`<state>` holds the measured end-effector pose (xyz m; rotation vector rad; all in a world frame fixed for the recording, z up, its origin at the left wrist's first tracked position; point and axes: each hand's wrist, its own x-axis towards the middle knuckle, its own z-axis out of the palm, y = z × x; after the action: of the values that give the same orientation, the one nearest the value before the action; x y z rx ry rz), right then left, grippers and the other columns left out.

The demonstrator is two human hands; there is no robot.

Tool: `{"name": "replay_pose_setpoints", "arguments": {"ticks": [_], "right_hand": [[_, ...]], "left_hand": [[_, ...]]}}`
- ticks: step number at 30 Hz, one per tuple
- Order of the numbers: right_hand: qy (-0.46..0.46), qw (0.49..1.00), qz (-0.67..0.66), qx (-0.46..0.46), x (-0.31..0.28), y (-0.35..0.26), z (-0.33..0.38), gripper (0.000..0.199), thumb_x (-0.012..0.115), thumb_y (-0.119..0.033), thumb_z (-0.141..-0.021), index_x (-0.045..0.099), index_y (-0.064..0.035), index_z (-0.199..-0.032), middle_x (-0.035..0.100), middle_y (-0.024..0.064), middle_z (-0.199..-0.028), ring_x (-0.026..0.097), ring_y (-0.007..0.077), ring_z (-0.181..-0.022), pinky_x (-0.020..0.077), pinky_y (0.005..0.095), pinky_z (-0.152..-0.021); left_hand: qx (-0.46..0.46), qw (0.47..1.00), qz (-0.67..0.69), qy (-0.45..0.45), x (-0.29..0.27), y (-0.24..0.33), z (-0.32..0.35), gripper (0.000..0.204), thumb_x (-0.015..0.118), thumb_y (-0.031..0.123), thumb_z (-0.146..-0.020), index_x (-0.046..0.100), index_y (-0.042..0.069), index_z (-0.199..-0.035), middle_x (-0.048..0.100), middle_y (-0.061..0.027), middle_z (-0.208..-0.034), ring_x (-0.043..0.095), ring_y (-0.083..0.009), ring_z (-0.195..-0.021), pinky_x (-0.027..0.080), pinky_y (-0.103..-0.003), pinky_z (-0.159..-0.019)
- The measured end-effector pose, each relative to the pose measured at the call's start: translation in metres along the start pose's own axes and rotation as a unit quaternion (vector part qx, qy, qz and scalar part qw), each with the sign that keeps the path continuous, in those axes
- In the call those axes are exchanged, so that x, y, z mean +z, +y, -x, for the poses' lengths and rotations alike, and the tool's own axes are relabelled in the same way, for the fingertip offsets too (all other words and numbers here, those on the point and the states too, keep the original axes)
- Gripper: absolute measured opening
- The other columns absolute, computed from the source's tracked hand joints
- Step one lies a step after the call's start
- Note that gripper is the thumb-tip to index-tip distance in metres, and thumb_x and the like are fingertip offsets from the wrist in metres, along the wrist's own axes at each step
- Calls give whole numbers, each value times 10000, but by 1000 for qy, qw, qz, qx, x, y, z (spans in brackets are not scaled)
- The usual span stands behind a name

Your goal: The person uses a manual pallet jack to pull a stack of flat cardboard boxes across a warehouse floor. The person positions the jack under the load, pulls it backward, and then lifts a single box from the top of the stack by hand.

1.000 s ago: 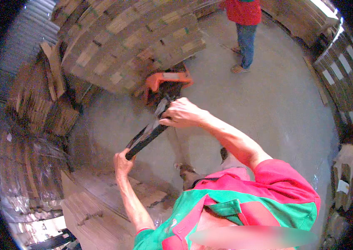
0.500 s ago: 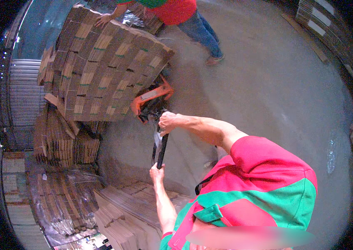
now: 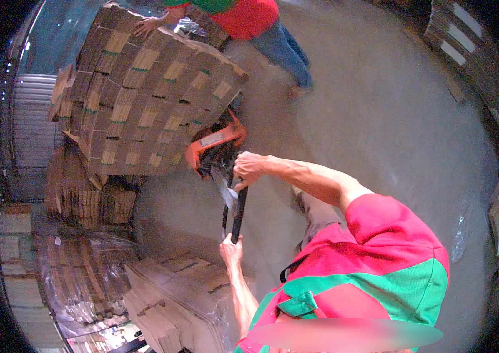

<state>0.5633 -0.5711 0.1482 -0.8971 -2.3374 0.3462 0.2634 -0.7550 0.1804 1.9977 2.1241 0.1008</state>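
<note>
My right hand (image 3: 248,169) grips the upper end of a black pallet-jack handle (image 3: 238,209), and my left hand (image 3: 232,250) holds its lower end. The handle leads to an orange pallet jack (image 3: 214,143) whose body sits under a tall stack of bundled flat cardboard (image 3: 143,94). The stack leans over the jack and hides most of it. At the far side of the stack another person (image 3: 249,17) in a red and green shirt and blue jeans has a hand on the top bundles.
More flattened cardboard piles (image 3: 85,194) stand at the left, and plastic-wrapped stacks (image 3: 161,294) lie close by my left arm. A corrugated metal shutter (image 3: 32,123) is at far left. Stacked cartons (image 3: 467,47) line the right wall. Grey concrete floor (image 3: 391,129) stretches to the right.
The view has swung, bringing the cardboard stack and jack closer and more central. The handle has turned from slanted to nearly vertical. The other person has come up to the stack and touches it.
</note>
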Motion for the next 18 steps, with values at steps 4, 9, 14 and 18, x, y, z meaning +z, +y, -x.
{"name": "replay_pose_setpoints", "arguments": {"ticks": [4, 9, 14, 18], "right_hand": [[5, 1000, -28, 8, -16, 4, 0, 623, 657, -666, -784, 669, -70, -602, 603, 167, -555, 636, 373, -594, 477, 463, -558], [37, 995, -79, -57, -31, -2, -18, 544, 675, -579, -802, 637, -80, -588, 607, 136, -562, 626, 365, -585, 477, 469, -578], [46, 988, -124, -85, -56, 1, -30, 565, 686, -625, -789, 646, -80, -647, 632, 142, -618, 626, 374, -621, 467, 483, -590], [-9, 982, -163, -94, -89, 13, -56, 480, 722, -548, -805, 628, -80, -753, 639, 109, -744, 633, 347, -808, 460, 477, -757]], "left_hand": [[-15, 1000, 14, 13, -11, 24, 12, 263, 768, 314, -832, 674, 73, -881, 663, -195, -696, 674, -429, -725, 491, -492, -637], [-7, 996, 78, 38, -47, 44, 21, 217, 771, 209, -828, 677, 22, -885, 658, -199, -703, 675, -369, -678, 490, -461, -637], [-50, 998, 41, 13, -73, 59, 21, 221, 790, 174, -808, 675, -3, -871, 639, -204, -687, 651, -334, -640, 492, -437, -626], [-13, 994, 67, 82, -102, 67, 3, 232, 803, 108, -785, 681, -16, -938, 685, -175, -754, 678, -299, -689, 526, -412, -678]]}}
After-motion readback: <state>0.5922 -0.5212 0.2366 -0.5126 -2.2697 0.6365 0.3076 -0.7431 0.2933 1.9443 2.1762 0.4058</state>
